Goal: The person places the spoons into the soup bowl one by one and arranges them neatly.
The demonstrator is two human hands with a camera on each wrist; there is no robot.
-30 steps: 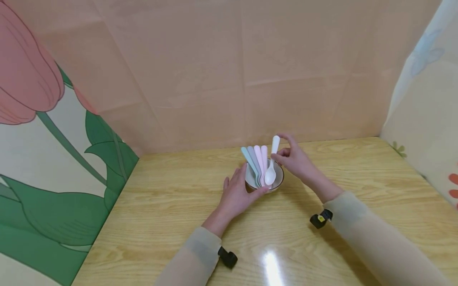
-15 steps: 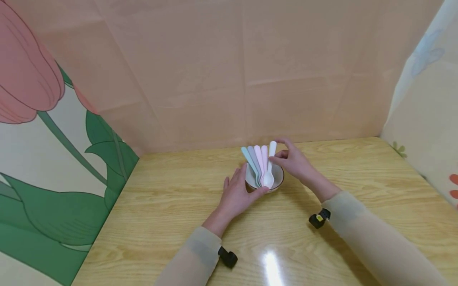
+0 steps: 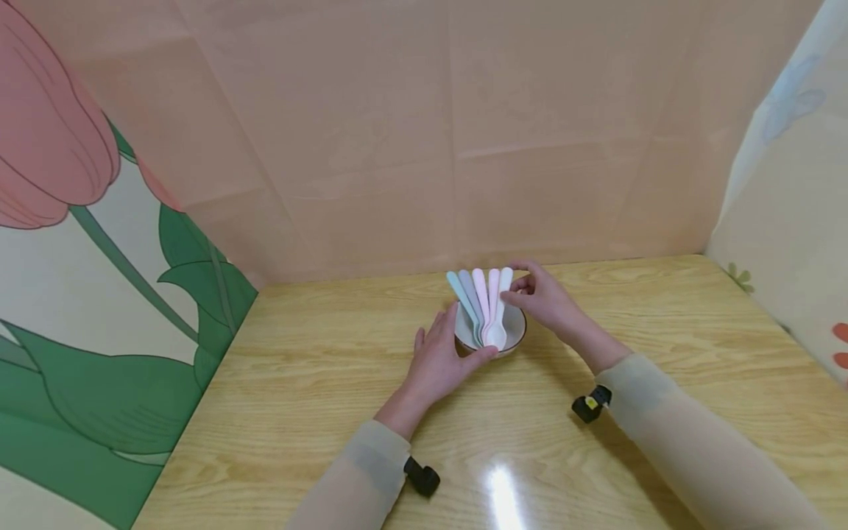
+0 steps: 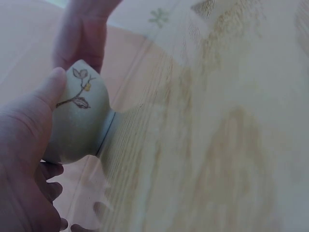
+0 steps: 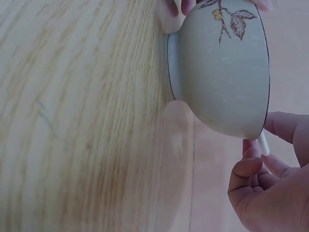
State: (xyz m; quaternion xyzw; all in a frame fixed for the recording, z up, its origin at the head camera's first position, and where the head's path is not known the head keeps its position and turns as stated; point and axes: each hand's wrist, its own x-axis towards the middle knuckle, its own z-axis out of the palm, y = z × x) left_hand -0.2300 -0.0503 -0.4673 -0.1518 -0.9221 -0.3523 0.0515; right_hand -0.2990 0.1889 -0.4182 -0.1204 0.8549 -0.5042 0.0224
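A round bowl (image 3: pixel 514 324) with a dark rim stands upright on the table in the head view. Its pale outside with a leaf-sprig print shows in the left wrist view. My left hand (image 3: pixel 437 364) grips the bowl's left side, thumb at the near rim. In the bowl several spoons lean together, handles pointing away: a teal spoon (image 3: pixel 461 288), a grey-blue spoon (image 3: pixel 469 289), two pink spoons (image 3: pixel 481 288) and a white spoon (image 3: pixel 501 302) at the right. My right hand (image 3: pixel 546 298) pinches the white spoon's handle; in the right wrist view its tip sticks out past the rim.
The bowl stands near the back of the wood-grain table (image 3: pixel 318 368), close to a plain peach backdrop (image 3: pixel 371 147). A flower-printed sheet (image 3: pixel 132 309) borders the left side, and a pale printed sheet (image 3: pixel 788 221) the right.
My right hand has lowered the white spoon into the bowl, its handle now level with the other handles. The rightmost pink handle has shifted slightly right. My left hand has stayed put.
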